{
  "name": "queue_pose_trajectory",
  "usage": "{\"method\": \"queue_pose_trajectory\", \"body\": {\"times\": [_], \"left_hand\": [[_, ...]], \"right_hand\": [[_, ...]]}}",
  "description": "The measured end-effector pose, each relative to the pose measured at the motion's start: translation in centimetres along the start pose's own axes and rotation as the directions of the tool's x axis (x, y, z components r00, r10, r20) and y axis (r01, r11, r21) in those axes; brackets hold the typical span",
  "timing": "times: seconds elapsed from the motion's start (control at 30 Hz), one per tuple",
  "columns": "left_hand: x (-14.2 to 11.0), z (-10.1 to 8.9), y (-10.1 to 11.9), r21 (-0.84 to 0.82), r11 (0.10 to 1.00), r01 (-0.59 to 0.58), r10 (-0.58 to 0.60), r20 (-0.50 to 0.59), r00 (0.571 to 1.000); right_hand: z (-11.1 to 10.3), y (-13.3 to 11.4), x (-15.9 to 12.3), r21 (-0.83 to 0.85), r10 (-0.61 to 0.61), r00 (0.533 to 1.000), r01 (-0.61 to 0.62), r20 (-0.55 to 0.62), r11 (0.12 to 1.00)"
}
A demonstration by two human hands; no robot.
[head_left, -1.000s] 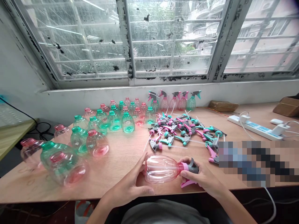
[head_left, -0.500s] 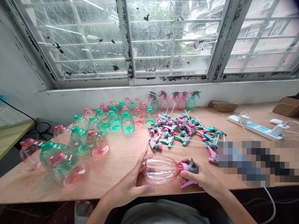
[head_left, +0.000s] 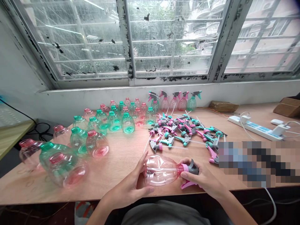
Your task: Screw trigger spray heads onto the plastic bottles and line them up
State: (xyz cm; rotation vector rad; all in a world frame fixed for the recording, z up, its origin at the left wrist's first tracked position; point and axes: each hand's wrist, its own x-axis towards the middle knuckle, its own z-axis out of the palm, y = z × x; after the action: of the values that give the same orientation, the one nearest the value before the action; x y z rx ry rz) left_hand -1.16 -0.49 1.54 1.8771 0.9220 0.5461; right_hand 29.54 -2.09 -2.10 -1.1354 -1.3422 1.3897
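The bottle (head_left: 161, 170), see-through pink and faintly ribbed, is sideways at the worktop's (head_left: 117, 162) near edge; our left grip (head_left: 132, 186) spreads loosely by its base, our right grip (head_left: 203, 178) grasps its grey head (head_left: 193, 168) beside the pink collar (head_left: 185, 167).

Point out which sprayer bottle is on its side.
The pink bottle between the left hand and right hand; the other sprayer bottles stand upright by the wall.
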Motion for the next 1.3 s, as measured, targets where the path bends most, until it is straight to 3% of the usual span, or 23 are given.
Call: {"method": "queue_pose_trajectory", "body": {"times": [0.27,0.47,0.93,1.3], "left_hand": [[-0.05,-0.16,-0.13,0.011,0.997,0.075,-0.075,0.01,0.997],[0.09,0.17,-0.01,-0.068,0.997,-0.023,0.022,-0.007,1.0],[0.09,-0.11,-0.23,-0.046,0.997,0.061,-0.061,0.005,0.998],[0.13,0.03,-0.66,-0.027,1.0,-0.003,0.003,-0.01,1.0]], "right_hand": [[0.09,-0.06,0.0,0.006,0.007,1.0,-0.007,-0.01,1.0],[0.08,-0.28,-0.01,-0.041,-0.008,1.0,0.008,0.006,0.999],[0.17,-0.22,0.04,-0.019,-0.01,1.0,0.01,-0.013,1.0],[0.11,-0.28,-0.11,-0.017,-0.016,1.0,0.016,-0.003,1.0]]}}
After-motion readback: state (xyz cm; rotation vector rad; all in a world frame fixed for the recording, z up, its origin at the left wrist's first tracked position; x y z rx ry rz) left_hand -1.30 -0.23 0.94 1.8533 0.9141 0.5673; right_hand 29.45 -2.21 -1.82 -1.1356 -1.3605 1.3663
